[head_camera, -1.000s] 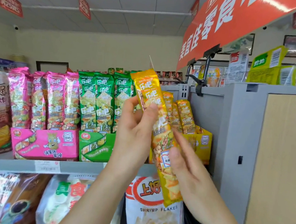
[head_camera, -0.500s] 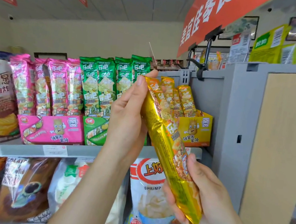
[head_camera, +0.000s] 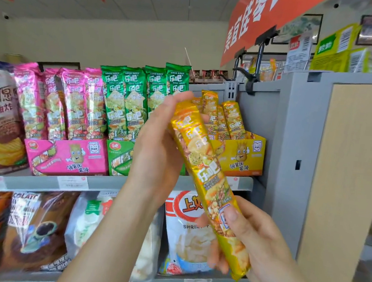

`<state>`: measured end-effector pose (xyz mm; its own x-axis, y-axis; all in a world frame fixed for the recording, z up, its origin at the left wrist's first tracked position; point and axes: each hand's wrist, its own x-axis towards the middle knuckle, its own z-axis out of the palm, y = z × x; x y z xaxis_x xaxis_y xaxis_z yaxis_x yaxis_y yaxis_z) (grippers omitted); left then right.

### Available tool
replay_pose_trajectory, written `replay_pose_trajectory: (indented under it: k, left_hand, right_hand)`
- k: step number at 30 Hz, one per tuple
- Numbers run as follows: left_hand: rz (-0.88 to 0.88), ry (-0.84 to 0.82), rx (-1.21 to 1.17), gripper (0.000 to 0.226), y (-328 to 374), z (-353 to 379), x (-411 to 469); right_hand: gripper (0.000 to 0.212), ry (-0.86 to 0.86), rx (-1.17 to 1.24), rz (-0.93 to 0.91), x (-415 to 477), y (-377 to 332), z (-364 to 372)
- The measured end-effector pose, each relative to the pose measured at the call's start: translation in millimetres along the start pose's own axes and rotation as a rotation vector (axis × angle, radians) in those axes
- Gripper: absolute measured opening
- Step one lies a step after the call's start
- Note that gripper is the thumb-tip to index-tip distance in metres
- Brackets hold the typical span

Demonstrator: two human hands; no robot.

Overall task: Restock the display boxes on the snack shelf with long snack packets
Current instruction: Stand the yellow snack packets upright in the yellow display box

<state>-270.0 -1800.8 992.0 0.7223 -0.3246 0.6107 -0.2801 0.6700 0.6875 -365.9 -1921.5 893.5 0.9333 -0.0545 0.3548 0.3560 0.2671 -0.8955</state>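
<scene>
A: What stands at the left on the shelf [head_camera: 33, 182]?

B: A pink box [head_camera: 67, 156], then a green box [head_camera: 119, 158]. They touch side by side, and both are packed tight with upright packets.

A: And in the centre of the frame?

B: The left hand [head_camera: 157, 151] holds the top end of the yellow packet [head_camera: 204, 174], with its fingers bent around behind it. The packet is tilted, with the top end at the centre and the bottom end toward the lower right. It hangs in front of the shelf edge.

A: Where is open room?

B: Right of centre. The yellow box [head_camera: 242, 155] holds only a few packets, with open air above them. The packet hides its left part. Its right wall is just beside the grey panel [head_camera: 298, 143].

A: The right hand?

B: The right hand [head_camera: 257, 240] grasps the bottom end, with the thumb on the front and the fingers curled under.
</scene>
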Motion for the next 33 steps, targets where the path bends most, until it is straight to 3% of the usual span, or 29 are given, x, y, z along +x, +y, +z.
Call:
replay_pose_trajectory:
  k: [8,11,15,18,22,26,33]
  left_hand:
    - [0.125,0.125,0.444,0.012,14.8,-27.4,-5.3]
    - [0.23,0.117,0.511,0.015,19.5,-31.2,-10.6]
    - [0.464,0.102,0.897,0.015,28.0,-33.3,-16.0]
    - [0.521,0.117,1.051,0.007,34.1,-36.9,-18.0]
    - [0.503,0.143,1.055,0.011,36.4,-36.8,-21.0]
    - [0.444,0.143,1.063,0.044,27.7,-32.1,-30.0]
    - [0.186,0.095,0.647,0.08,16.7,-33.0,-42.3]
  right_hand:
    - [0.035,0.365,-0.582,-0.389,-8.6,-0.3,5.1]
    - [0.034,0.441,-0.671,-0.494,-9.3,0.0,10.6]
    - [0.033,0.504,-0.743,-0.583,-9.9,5.0,14.7]
    - [0.037,0.535,-0.795,-0.634,-9.7,6.0,20.7]
    - [0.042,0.55,-0.843,-0.692,-9.7,9.3,27.2]
    - [0.042,0.595,-0.82,-0.712,-9.0,17.5,36.0]
    - [0.037,0.6,-0.695,-0.623,-5.5,28.0,48.8]
